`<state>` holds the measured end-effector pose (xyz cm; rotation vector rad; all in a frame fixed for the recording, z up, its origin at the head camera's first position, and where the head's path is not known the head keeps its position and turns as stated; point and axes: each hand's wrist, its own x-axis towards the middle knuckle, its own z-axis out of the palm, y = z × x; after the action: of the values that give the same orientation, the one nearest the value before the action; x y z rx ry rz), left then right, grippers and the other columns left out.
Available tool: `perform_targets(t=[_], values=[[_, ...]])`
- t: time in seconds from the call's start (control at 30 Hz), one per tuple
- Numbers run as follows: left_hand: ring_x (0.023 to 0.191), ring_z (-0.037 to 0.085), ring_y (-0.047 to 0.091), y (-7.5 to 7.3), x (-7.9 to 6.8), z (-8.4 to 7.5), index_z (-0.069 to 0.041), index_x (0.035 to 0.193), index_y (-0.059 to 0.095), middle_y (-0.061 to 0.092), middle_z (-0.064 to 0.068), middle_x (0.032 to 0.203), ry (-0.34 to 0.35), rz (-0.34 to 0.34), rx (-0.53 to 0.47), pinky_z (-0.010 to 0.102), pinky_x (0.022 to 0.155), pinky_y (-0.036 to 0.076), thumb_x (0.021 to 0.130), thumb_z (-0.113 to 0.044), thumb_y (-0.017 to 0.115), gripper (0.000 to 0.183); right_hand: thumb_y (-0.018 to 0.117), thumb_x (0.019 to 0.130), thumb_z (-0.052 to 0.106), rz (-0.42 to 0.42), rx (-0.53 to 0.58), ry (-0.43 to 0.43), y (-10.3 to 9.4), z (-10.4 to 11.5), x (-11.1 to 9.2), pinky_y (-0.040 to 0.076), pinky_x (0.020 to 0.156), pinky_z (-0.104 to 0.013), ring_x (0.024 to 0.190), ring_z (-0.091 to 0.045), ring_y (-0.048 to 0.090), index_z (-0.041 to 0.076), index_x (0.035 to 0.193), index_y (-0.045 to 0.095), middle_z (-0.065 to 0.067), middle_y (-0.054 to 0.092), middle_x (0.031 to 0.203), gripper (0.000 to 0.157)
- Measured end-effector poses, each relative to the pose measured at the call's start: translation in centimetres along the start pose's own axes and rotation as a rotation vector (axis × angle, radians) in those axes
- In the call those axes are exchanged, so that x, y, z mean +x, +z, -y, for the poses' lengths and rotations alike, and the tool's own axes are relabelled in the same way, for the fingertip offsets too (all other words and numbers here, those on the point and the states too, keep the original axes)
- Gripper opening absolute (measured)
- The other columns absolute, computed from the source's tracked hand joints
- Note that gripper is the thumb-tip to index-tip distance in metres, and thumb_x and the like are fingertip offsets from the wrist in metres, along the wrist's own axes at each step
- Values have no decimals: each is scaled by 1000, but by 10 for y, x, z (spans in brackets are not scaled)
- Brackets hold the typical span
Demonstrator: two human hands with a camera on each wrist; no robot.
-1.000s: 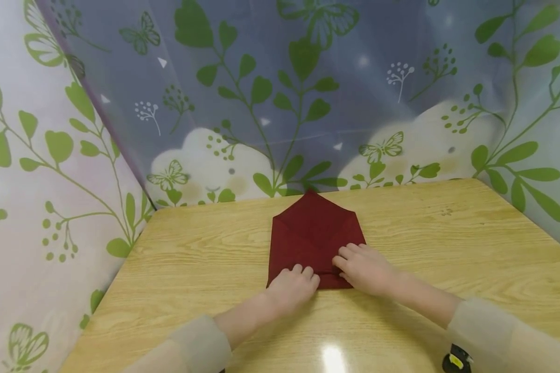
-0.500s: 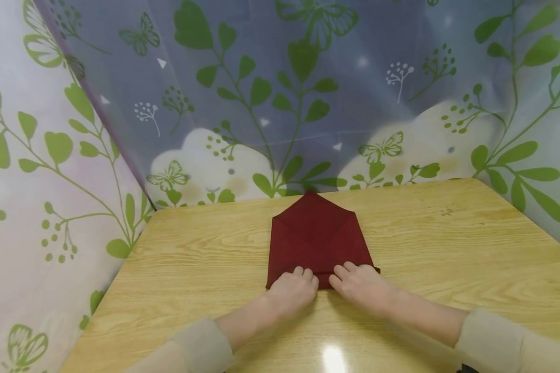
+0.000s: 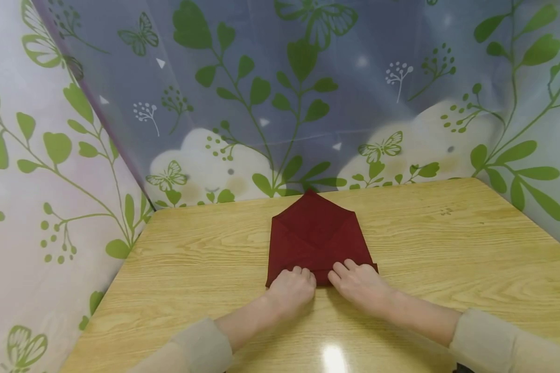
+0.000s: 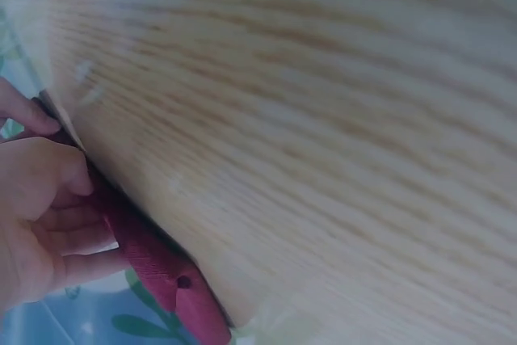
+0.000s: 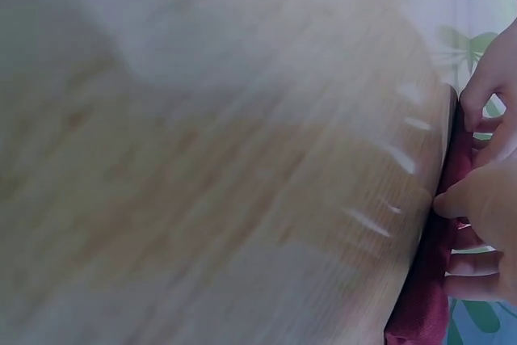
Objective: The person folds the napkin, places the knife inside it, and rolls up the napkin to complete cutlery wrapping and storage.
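Note:
A dark red cloth [image 3: 315, 228], folded flat with a pointed far end, lies on the wooden table. My left hand [image 3: 293, 287] grips the left part of its near edge, thumb at the front and fingers curled over the top. Beside it, with a small gap, my right hand [image 3: 357, 285] grips the same edge further right. In the left wrist view the rolled edge of the cloth [image 4: 145, 256] shows between thumb and fingers. The right wrist view has the thumb pressed against the cloth roll [image 5: 424, 296]. A small fold sticks out at the cloth's right side.
The wood-grain table [image 3: 205, 248] stretches to both sides of the cloth. Behind it hangs a blue backdrop [image 3: 242, 103] with leaves and butterflies, meeting the table's far edge near the cloth's tip. A paler patterned sheet [image 3: 37, 181] stands at left.
My right hand has moved from the cloth's right side down and left to the near edge, and now grips it. The left hand stays nearly in place; the near edge has shifted slightly away.

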<state>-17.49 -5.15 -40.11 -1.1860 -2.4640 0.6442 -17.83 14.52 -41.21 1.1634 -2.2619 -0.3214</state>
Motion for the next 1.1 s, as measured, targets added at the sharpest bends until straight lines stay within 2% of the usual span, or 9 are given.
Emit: perform_targets(t=[0.13, 0.33, 0.57, 0.7, 0.97, 1.1], values=[[61, 11, 49, -2, 0, 3, -11, 79, 59, 49, -1, 67, -8, 4, -66, 21, 46, 43, 81, -16, 64, 7, 69, 70, 2, -7, 19, 15, 2, -1, 1, 25, 37, -21, 53, -17, 37, 7, 75, 48, -3, 43, 71, 23], [63, 13, 51, 0, 2, 8, -10, 85, 60, 54, 0, 71, -33, 31, -179, 23, 49, 45, 83, -13, 62, 5, 68, 74, 4, 48, 68, 55, 4, -3, 2, 27, 38, -22, 53, -17, 38, 7, 76, 48, -2, 41, 71, 21], [62, 15, 53, 2, 4, 14, -12, 83, 56, 55, 0, 71, -80, 24, -264, 25, 46, 43, 84, -11, 62, 6, 67, 75, 7, 17, 72, 58, 8, -6, 3, 31, 39, -23, 55, -17, 43, 8, 76, 50, -3, 46, 72, 17], [63, 15, 55, 2, 4, 16, -12, 84, 56, 56, 0, 73, -105, 25, -307, 26, 45, 42, 84, -13, 61, 5, 66, 74, 5, 35, 94, 59, 9, -8, 3, 33, 41, -23, 57, -17, 44, 7, 78, 52, -3, 48, 73, 15], [64, 14, 56, 0, 4, 21, -12, 93, 59, 55, -1, 70, -153, 60, -416, 24, 46, 37, 83, -10, 61, 10, 69, 77, 8, 48, 212, 83, 7, -11, 4, 43, 52, -26, 61, -18, 50, 7, 83, 55, -3, 53, 74, 15], [68, 15, 58, -2, 3, 22, -11, 103, 60, 58, 0, 73, -172, 81, -488, 26, 50, 41, 83, -7, 60, 20, 70, 80, 14, 69, 289, 96, 3, -14, 4, 48, 59, -28, 67, -18, 56, 8, 88, 58, -2, 56, 77, 16]])
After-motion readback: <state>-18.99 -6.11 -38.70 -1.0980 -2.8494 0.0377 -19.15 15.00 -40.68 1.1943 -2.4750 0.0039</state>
